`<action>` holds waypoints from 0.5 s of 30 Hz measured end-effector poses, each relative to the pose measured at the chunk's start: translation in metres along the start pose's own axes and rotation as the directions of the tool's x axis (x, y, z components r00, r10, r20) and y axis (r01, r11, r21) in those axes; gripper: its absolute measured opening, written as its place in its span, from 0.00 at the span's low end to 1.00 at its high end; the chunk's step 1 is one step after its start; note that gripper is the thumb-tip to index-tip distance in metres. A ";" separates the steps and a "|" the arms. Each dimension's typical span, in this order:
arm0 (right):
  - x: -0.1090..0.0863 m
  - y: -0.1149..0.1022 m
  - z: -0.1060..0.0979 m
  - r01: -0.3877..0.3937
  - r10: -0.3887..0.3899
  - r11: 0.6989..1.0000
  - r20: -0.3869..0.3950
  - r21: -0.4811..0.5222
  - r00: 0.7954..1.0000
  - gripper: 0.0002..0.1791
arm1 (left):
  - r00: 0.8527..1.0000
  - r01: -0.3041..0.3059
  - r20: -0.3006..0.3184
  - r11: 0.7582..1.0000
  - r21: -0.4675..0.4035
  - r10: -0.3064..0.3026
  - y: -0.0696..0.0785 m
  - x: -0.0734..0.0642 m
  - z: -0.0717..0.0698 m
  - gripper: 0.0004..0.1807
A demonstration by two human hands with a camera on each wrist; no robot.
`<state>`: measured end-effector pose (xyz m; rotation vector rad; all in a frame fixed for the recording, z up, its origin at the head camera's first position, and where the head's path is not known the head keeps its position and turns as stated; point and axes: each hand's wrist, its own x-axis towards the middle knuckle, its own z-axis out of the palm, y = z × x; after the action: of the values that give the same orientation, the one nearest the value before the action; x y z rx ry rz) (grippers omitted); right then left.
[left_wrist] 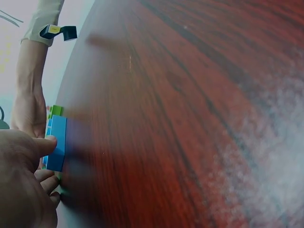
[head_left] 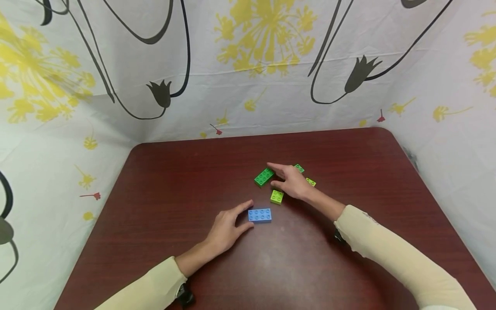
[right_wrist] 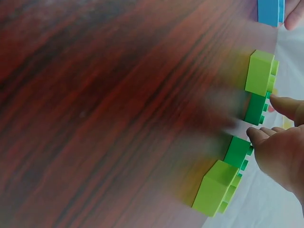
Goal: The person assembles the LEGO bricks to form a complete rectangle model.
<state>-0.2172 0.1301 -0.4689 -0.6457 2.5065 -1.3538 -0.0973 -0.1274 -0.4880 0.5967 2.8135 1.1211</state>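
A blue toy brick (head_left: 259,215) lies on the dark red table. My left hand (head_left: 226,228) is at its left end, index finger beyond the far side and thumb by the near corner; in the left wrist view the thumb (left_wrist: 45,146) overlaps the brick. My right hand (head_left: 292,183) hovers among the green bricks, thumb and fingers spread, holding nothing. Left of its fingertips lies a long green brick (head_left: 264,177). A lime brick (head_left: 277,197) sits just below its thumb. Past the hand, another green brick (head_left: 299,168) and a second lime brick (head_left: 311,182) are partly hidden.
The table (head_left: 186,172) has rounded far corners. White cloth (head_left: 248,116) with yellow and grey flower prints hangs behind it and along both sides. Dark wrist devices (head_left: 184,296) show at the sleeve cuffs.
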 end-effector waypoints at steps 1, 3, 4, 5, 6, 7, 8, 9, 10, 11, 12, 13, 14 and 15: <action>0.001 0.000 0.001 -0.001 0.001 1.000 -0.001 -0.008 1.000 0.37 | 1.000 -0.001 -0.003 1.000 -0.002 0.001 0.000 0.000 0.000 0.34; 0.003 0.001 0.002 -0.009 0.009 1.000 -0.005 -0.019 1.000 0.37 | 1.000 -0.004 -0.011 1.000 -0.003 0.004 -0.001 0.000 0.001 0.33; 0.004 0.001 0.003 -0.011 0.011 1.000 -0.007 -0.022 1.000 0.37 | 1.000 -0.006 -0.015 1.000 -0.004 0.006 -0.001 0.000 0.001 0.33; 0.005 0.002 0.003 -0.014 0.014 1.000 -0.010 -0.026 1.000 0.37 | 1.000 -0.006 -0.019 1.000 -0.003 0.006 -0.002 0.000 0.001 0.33; 0.007 0.002 0.004 -0.014 0.014 0.999 -0.013 -0.031 1.000 0.36 | 1.000 -0.007 -0.022 1.000 -0.003 0.007 -0.002 0.000 0.001 0.32; 0.008 0.003 0.004 -0.015 0.015 0.999 -0.016 -0.037 1.000 0.36 | 1.000 -0.007 -0.026 1.000 -0.002 0.007 -0.002 0.000 0.001 0.32; 0.009 0.003 0.005 -0.017 0.016 0.999 -0.021 -0.042 1.000 0.35 | 1.000 -0.008 -0.029 1.000 -0.001 0.008 -0.002 0.000 0.001 0.32; 0.010 0.004 0.006 -0.020 0.019 0.999 -0.024 -0.046 1.000 0.35 | 0.999 -0.010 -0.031 1.000 -0.002 0.010 -0.002 0.000 0.001 0.32; 0.011 0.004 0.006 -0.024 0.022 0.998 -0.027 -0.050 0.999 0.34 | 0.999 -0.011 -0.031 1.000 -0.003 0.011 -0.002 0.000 0.001 0.31; 0.012 0.004 0.006 -0.029 0.027 0.998 -0.029 -0.052 0.999 0.34 | 0.999 -0.011 -0.030 1.000 -0.003 0.011 -0.002 0.001 0.001 0.31; 0.013 0.005 0.006 -0.033 0.031 0.998 -0.031 -0.054 0.999 0.33 | 0.999 -0.014 -0.029 1.000 -0.005 0.014 -0.002 0.001 0.001 0.31; 0.013 0.005 0.006 -0.039 0.038 0.998 -0.034 -0.055 0.999 0.33 | 0.999 -0.017 -0.029 1.000 -0.007 0.017 -0.002 0.001 0.001 0.30; 0.014 0.005 0.006 -0.043 0.041 0.997 -0.037 -0.057 0.998 0.32 | 0.999 -0.019 -0.030 1.000 -0.007 0.019 -0.002 0.001 0.001 0.30; 0.014 0.005 0.006 -0.046 0.044 0.997 -0.039 -0.057 0.998 0.32 | 0.999 -0.021 -0.031 1.000 -0.008 0.021 -0.003 0.002 0.000 0.30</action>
<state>-0.2287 0.1213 -0.4760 -0.5767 2.5828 -1.2942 -0.0996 -0.1283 -0.4900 0.6153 2.8330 1.1552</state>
